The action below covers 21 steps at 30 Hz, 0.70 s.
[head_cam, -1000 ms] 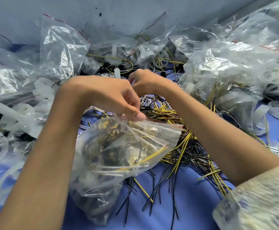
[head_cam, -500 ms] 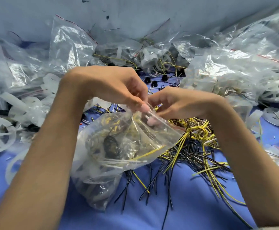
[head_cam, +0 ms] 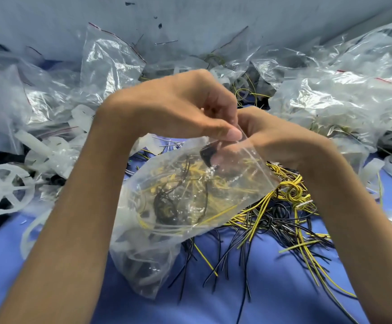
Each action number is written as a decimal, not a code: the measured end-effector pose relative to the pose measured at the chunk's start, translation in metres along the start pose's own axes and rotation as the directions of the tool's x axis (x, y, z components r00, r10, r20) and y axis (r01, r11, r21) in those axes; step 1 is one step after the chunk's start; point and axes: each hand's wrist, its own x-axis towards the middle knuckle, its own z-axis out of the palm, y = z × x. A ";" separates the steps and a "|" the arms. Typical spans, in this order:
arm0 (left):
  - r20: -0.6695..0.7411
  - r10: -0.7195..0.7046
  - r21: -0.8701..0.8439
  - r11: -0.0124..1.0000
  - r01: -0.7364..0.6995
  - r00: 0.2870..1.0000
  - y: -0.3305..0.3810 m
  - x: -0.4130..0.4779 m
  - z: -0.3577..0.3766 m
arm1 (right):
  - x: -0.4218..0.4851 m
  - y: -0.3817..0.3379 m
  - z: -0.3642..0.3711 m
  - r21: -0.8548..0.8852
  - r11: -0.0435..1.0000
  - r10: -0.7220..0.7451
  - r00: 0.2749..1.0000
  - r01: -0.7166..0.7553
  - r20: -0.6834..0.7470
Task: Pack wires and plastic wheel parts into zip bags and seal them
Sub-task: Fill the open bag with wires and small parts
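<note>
A clear zip bag (head_cam: 190, 206) hangs in the middle, holding yellow and black wires and dark and white plastic parts. My left hand (head_cam: 174, 108) pinches the bag's upper rim between thumb and fingers. My right hand (head_cam: 269, 136) reaches into the bag's mouth, its fingers inside holding a small black part (head_cam: 208, 154). A heap of loose yellow and black wires (head_cam: 281, 213) lies on the blue table just under and right of the bag. A white spoked plastic wheel (head_cam: 3, 190) lies at the left edge.
Piles of clear zip bags (head_cam: 344, 94) with white wheel parts crowd the back and right. More bags (head_cam: 106, 66) and white plastic pieces fill the left. The blue table surface (head_cam: 272, 295) shows in front. A grey wall stands behind.
My right hand came back from the far pile to the bag's mouth and its fingers now reach inside with a black part. My left hand raised the bag's rim slightly.
</note>
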 end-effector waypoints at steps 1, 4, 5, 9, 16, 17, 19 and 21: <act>-0.001 0.016 -0.006 1.000 -0.016 1.000 0.001 0.000 0.000 | 0.001 -0.001 0.002 -0.006 1.000 0.003 1.000 -0.003 0.008; -0.009 0.052 -0.034 0.998 -0.052 0.999 0.002 0.001 0.001 | 0.002 -0.001 0.008 -0.100 0.990 0.112 0.983 -0.099 0.145; -0.013 0.055 -0.050 0.997 -0.056 0.998 0.002 0.001 0.001 | 0.002 0.001 0.008 -0.162 0.980 0.148 0.970 -0.117 0.192; -0.081 0.053 -0.075 0.995 -0.059 0.995 0.000 0.002 0.002 | 0.000 0.004 0.001 -0.113 0.982 0.167 0.974 -0.150 0.156; -0.282 0.038 -0.071 0.996 -0.061 0.959 -0.009 0.001 -0.001 | -0.001 -0.002 -0.010 -0.148 0.986 0.049 0.982 -0.076 -0.181; -0.320 0.024 -0.056 0.997 -0.044 0.947 -0.011 0.002 -0.002 | -0.002 -0.002 -0.012 -0.179 0.981 0.033 0.974 -0.075 -0.225; -0.397 -0.004 -0.021 1.000 -0.005 0.918 -0.015 0.002 -0.003 | -0.006 -0.003 -0.017 -0.172 0.984 0.018 0.977 -0.056 -0.213; -0.467 -0.026 0.006 0.999 0.032 0.884 -0.020 0.004 -0.005 | -0.012 -0.003 -0.020 -0.174 0.984 0.003 0.988 -0.029 -0.151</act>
